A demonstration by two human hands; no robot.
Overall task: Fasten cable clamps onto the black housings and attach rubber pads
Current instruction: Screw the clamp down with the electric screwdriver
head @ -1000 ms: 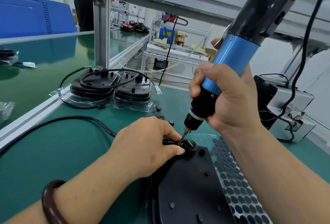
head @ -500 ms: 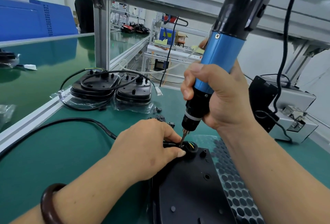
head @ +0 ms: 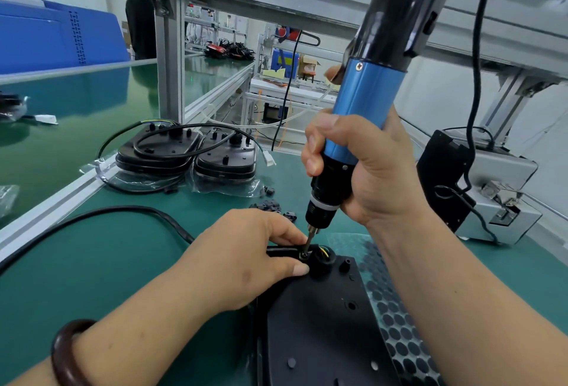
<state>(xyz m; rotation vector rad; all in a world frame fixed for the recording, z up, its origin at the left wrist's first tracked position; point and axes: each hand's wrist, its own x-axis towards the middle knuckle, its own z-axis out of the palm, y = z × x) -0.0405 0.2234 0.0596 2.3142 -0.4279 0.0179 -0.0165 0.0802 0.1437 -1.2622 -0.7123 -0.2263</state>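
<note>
A black housing [head: 319, 330] lies flat on the green mat in front of me. My left hand [head: 242, 259] pinches the black cable clamp [head: 284, 252] at the housing's top end, thumb and forefinger on either side of it. My right hand [head: 365, 170] grips a blue and black electric screwdriver [head: 362, 102], tilted, its bit tip set on the screw at the clamp. A sheet of round black rubber pads [head: 399, 333] lies under my right forearm, to the right of the housing. The housing's black cable [head: 101, 215] runs off to the left.
Two more black housings [head: 159, 148] [head: 227, 158] with coiled cables sit in plastic bags at the back. Several loose black clamps [head: 270, 205] lie behind my left hand. A grey screw feeder box [head: 491, 198] stands at the right. An aluminium rail [head: 55, 201] borders the mat on the left.
The screwdriver has shifted slightly left and stands more upright, its bit still on the clamp screw. My left hand stays pinching the clamp.
</note>
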